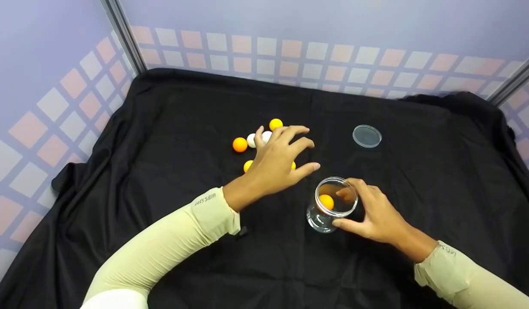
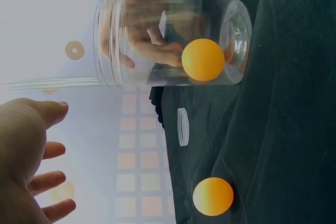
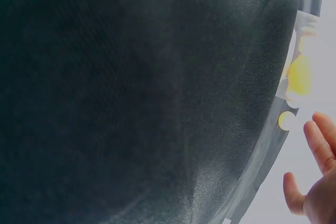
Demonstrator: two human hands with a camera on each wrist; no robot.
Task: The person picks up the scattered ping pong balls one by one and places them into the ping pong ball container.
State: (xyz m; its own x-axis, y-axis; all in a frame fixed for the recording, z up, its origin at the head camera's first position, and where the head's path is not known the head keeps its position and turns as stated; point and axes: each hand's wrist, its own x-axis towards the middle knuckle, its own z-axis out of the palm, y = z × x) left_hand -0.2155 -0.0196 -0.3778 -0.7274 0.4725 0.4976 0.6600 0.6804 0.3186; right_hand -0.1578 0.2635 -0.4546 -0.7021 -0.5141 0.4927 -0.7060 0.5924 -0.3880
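The right hand [image 1: 376,214] grips a clear jar [image 1: 320,221] around its side. Inside the jar is an orange ball [image 1: 326,202]; the left wrist view shows this ball [image 2: 203,60] near the base end. With fingers spread and nothing in them, the left hand [image 1: 279,163] is over a group of balls, left of the jar. Around it show an orange ball [image 1: 240,144], a yellow ball [image 1: 276,124] and a white ball [image 1: 252,140], others partly covered. The left wrist view has the left hand [image 2: 26,161] empty beyond the jar's mouth.
A clear round lid [image 1: 367,136] lies behind the jar, to the right. Black cloth [image 1: 195,111] with folds covers the table. Patterned panels [image 1: 290,25] stand behind and at both sides, with metal posts at the corners.
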